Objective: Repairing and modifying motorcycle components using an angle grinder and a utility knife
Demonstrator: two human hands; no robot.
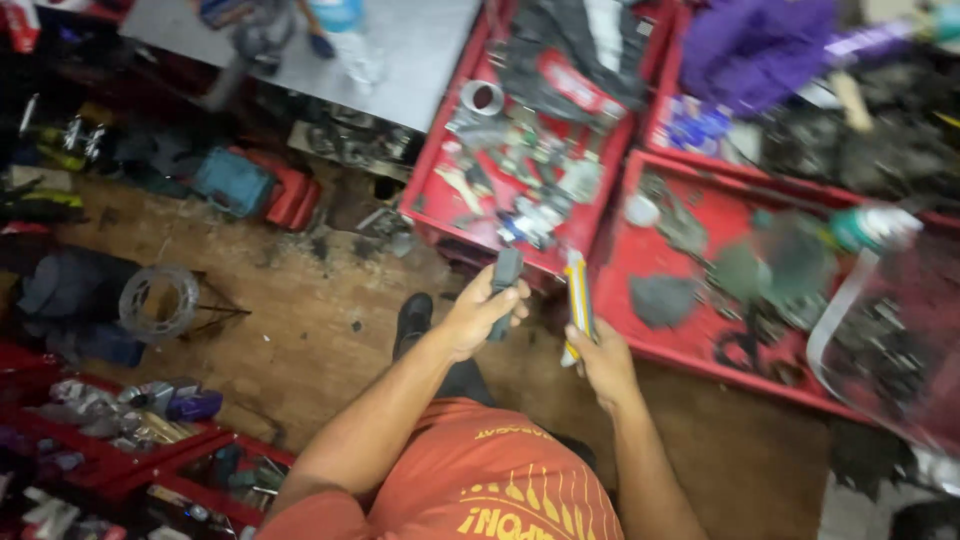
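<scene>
A: Left hand [480, 312] — grip wrapped around a dark grey, slim block-shaped part [506, 275], held upright; fingers curl over its lower half, the top sticks out above the knuckles. What kind of part it is, I cannot tell; the view is blurred.

B: Right hand [600, 362]?

A: Grip closed on a yellow-and-white handled tool [577, 300], probably a utility knife, also upright and tilted slightly left. The hand holds its lower end. The two held things stand just beside each other, not touching.

B: Where are they in the scene?

A: Both held in the air above the wooden floor [300, 300], just near of the edge of a red tray [432, 175] full of small metal parts. A second red tray [690, 345] lies to the right, carrying dark rags and greasy pieces; a pale strap [835, 310] loops across its right side.

B: Anything else around?

A: A black shoe [412, 320] on the floor, left of the left hand. The person wears an orange shirt [480, 480] with yellow print. Far left, a grey tabletop [420, 50] with a clear plastic bottle [345, 35] on it. A teal case [232, 182] sits on the floor under it, and a coil of clear tubing [158, 300] lies further left. Near left, more red trays [150, 450] with mixed small things.
</scene>
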